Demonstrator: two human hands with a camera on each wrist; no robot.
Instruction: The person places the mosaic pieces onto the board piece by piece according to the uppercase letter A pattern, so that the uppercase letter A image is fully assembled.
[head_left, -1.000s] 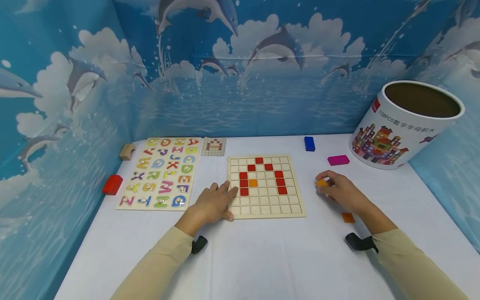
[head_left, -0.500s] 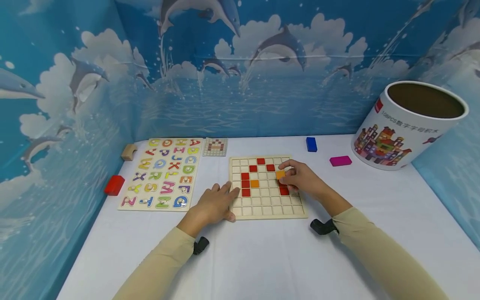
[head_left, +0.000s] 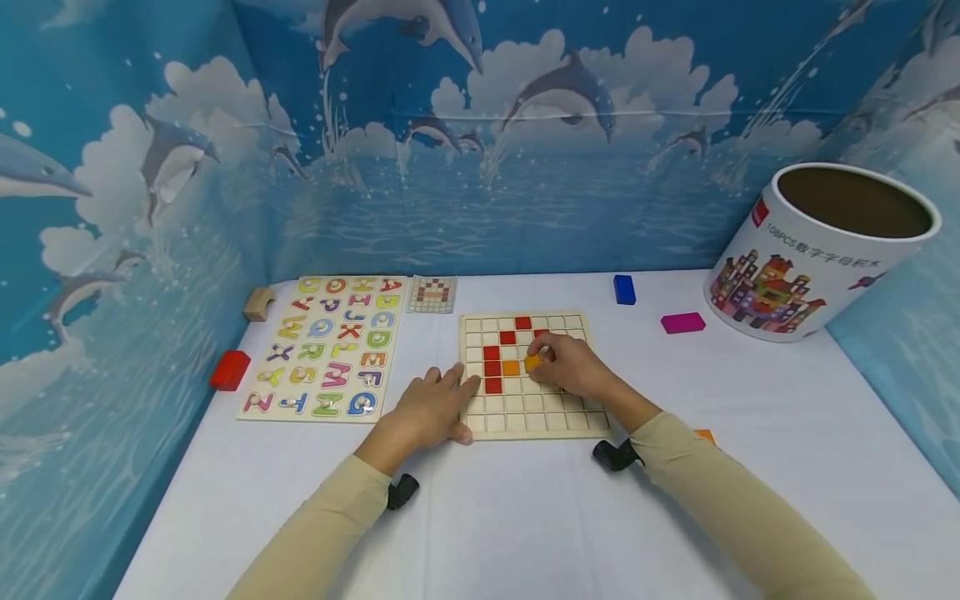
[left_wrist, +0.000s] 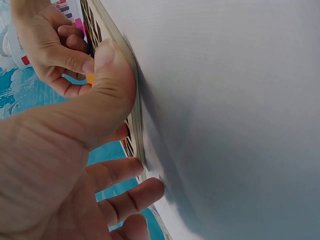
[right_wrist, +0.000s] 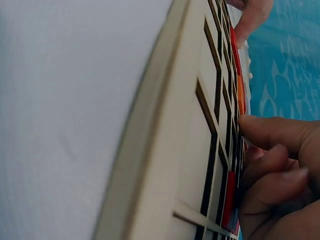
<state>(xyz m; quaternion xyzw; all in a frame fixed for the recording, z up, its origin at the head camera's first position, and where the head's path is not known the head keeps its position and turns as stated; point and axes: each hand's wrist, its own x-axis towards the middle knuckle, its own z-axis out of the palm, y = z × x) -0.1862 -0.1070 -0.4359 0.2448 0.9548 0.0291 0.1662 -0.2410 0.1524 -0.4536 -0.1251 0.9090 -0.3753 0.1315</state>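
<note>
A wooden grid board [head_left: 540, 423] lies mid-table, with several red tiles [head_left: 492, 368] and one orange tile [head_left: 511, 367] set in its squares. My right hand [head_left: 576, 367] pinches another orange tile [head_left: 532, 362] between thumb and fingers, low over the squares to the right of the placed orange one. It covers part of the board's right side. My left hand [head_left: 423, 410] rests at the board's left edge with fingers loosely extended; in the left wrist view its thumb [left_wrist: 112, 75] presses the board's edge [left_wrist: 127, 50].
A letter puzzle board [head_left: 322, 350] and a small pattern card [head_left: 432, 295] lie to the left. Beside them are a red block [head_left: 229, 370] and a wooden arch block [head_left: 258, 305]. Rightward are blue [head_left: 624, 290] and magenta [head_left: 682, 322] blocks, a large bucket [head_left: 817, 258] and another orange tile [head_left: 705, 435].
My right hand has carried the orange tile leftward from the table at the right onto the board's middle. My left hand has stayed at the board's left edge.
</note>
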